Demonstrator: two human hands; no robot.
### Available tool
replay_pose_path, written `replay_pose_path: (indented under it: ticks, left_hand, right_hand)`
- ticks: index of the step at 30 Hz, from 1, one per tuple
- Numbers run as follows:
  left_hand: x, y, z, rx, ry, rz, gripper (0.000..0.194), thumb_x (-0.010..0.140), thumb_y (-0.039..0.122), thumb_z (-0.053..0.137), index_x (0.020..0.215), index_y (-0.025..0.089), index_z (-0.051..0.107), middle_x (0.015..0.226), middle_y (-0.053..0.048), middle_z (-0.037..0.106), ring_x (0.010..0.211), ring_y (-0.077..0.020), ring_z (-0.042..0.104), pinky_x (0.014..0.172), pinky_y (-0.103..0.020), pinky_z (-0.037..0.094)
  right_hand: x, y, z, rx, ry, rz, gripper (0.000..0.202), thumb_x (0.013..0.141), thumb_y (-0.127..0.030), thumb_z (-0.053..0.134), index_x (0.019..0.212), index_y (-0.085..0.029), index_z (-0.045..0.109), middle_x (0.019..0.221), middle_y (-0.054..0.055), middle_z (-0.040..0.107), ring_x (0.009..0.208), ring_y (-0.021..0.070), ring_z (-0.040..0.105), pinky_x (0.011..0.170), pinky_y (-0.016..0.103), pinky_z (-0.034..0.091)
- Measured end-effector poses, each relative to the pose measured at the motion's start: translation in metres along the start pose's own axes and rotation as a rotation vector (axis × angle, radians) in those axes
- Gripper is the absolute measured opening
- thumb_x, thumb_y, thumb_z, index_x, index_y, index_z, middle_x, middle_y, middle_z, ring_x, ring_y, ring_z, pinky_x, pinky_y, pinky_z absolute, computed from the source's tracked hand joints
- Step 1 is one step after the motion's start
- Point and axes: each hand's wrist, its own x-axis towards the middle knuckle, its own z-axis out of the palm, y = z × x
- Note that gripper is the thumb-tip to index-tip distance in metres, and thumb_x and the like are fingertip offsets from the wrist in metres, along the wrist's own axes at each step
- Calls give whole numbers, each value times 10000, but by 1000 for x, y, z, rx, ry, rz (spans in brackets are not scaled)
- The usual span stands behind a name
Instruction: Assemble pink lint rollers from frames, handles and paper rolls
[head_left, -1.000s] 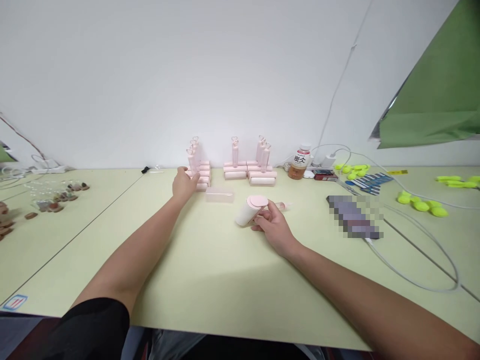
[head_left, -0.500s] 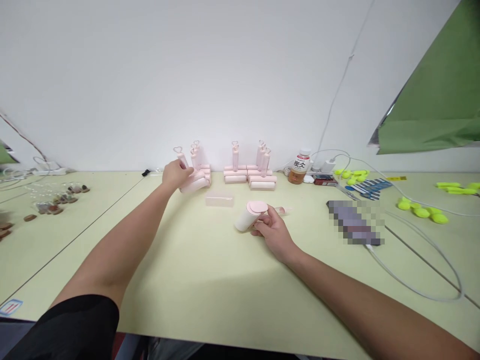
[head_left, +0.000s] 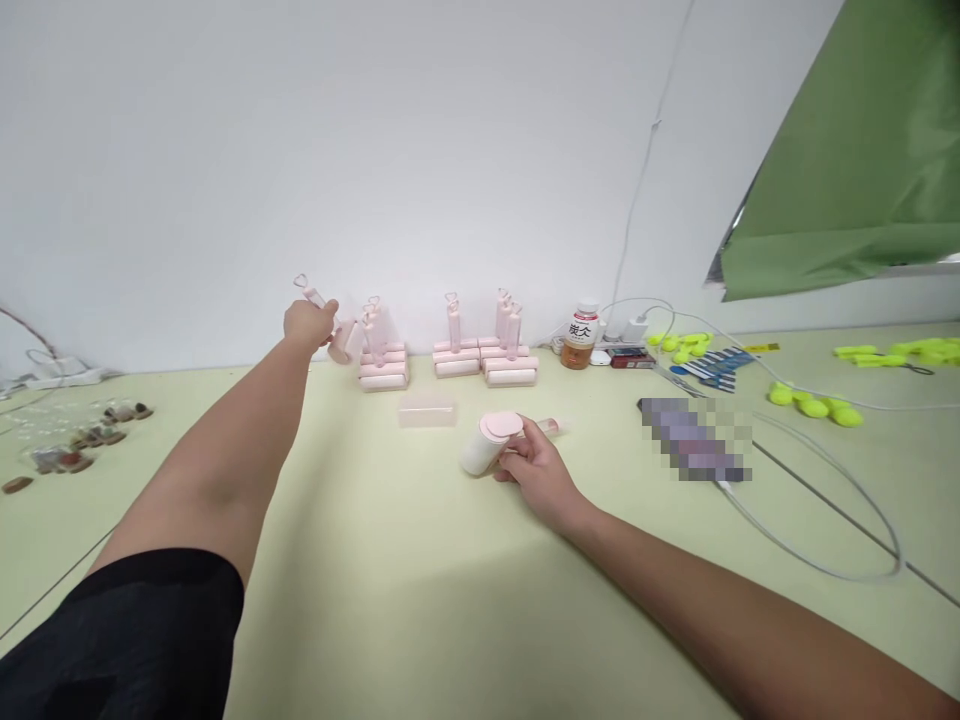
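My left hand (head_left: 309, 324) is closed around the handle of a pink lint roller (head_left: 343, 341), raised near the wall and left of the standing rows. My right hand (head_left: 541, 472) grips another lint roller (head_left: 487, 447), its white sticky roll toward the left and its pink end cap facing up. That roller's handle points right, partly hidden behind my fingers. A clear pink cover (head_left: 427, 410) lies on the table between my hands. Several more lint rollers (head_left: 384, 374) stand handle-up along the wall, in groups left, middle and right.
A labelled bottle (head_left: 580, 338) stands right of the rollers. Farther right lie a blurred phone (head_left: 694, 440) on a white charging cable (head_left: 814, 572), blue striped pieces (head_left: 716, 368) and neon yellow items (head_left: 814, 405). Small brown pieces (head_left: 90, 450) lie at the far left.
My left hand has lifted a lint roller from the left group and carried it up and leftward. My right hand keeps its hold. The view has shifted slightly.
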Motion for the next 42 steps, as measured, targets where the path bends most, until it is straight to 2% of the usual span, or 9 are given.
replay_pose_path:
  ticks: [7, 10, 16, 18, 22, 24, 28, 36, 42]
  left_hand:
    - [8, 13, 33, 29, -51, 43, 347, 825, 488, 594, 772, 148, 641, 621, -136, 661, 644, -285, 660, 625, -386, 506]
    - [9, 16, 37, 3, -68, 49, 360, 842, 492, 563, 776, 148, 650, 651, -144, 678, 653, -279, 660, 617, -376, 504]
    - [12, 14, 36, -70, -100, 37, 525, 922, 543, 359, 765, 131, 645, 716, -169, 700, 566, -234, 630, 533, -350, 463]
    - [13, 11, 36, -43, -108, 70, 478, 909, 516, 402, 754, 134, 645, 740, -167, 704, 579, -230, 625, 533, -342, 450]
    - [14, 2, 36, 10, -120, 124, 218, 770, 366, 646, 832, 158, 659, 819, -127, 715, 649, -226, 630, 570, -319, 436]
    - [15, -2, 38, 16, -102, 139, 240, 738, 318, 683, 932, 179, 655, 891, -105, 719, 694, -217, 636, 594, -304, 437]
    - [18, -7, 47, 12, -64, 141, 310, 776, 316, 651, 1063, 202, 626, 973, -94, 710, 746, -207, 646, 622, -291, 451]
    - [27, -3, 56, 26, -112, 131, 345, 734, 255, 664, 1074, 211, 635, 956, -104, 704, 731, -239, 653, 562, -304, 447]
    - [28, -11, 60, 50, -145, 152, 401, 671, 180, 684, 1070, 204, 647, 976, -83, 702, 796, -238, 645, 590, -284, 440]
  right_hand:
    - [-2, -3, 2, 16, -13, 31, 534, 697, -222, 612, 1221, -274, 516, 1046, 33, 684, 908, 200, 642, 717, 313, 502]
    - [-2, -3, 2, 18, -18, 31, 539, 702, -223, 610, 1230, -277, 521, 1039, 30, 687, 895, 198, 644, 720, 318, 502]
    - [-1, 0, 1, 15, -18, 16, 541, 697, -205, 616, 1226, -275, 525, 994, 24, 686, 850, 190, 635, 696, 313, 492]
    - [-1, 1, 1, 13, -21, 7, 537, 703, -202, 612, 1228, -273, 525, 983, 23, 682, 833, 184, 630, 697, 312, 490]
    - [-1, 0, 1, 17, -20, 5, 530, 706, -207, 609, 1226, -264, 524, 936, 16, 684, 810, 183, 631, 693, 316, 490]
    - [-1, 0, 2, 20, -16, 9, 532, 704, -210, 609, 1226, -262, 523, 919, 14, 684, 818, 190, 635, 695, 321, 489]
    - [-2, -1, 2, 21, -11, 17, 543, 699, -209, 614, 1231, -266, 522, 932, 17, 684, 826, 192, 636, 708, 328, 489]
    - [-2, 2, 0, 20, -17, 16, 529, 722, -219, 618, 1239, -273, 518, 962, 23, 689, 862, 200, 634, 715, 328, 489]
    - [-2, 3, -1, 20, -21, 19, 510, 733, -214, 614, 1231, -276, 522, 957, 17, 682, 873, 201, 634, 723, 327, 487]
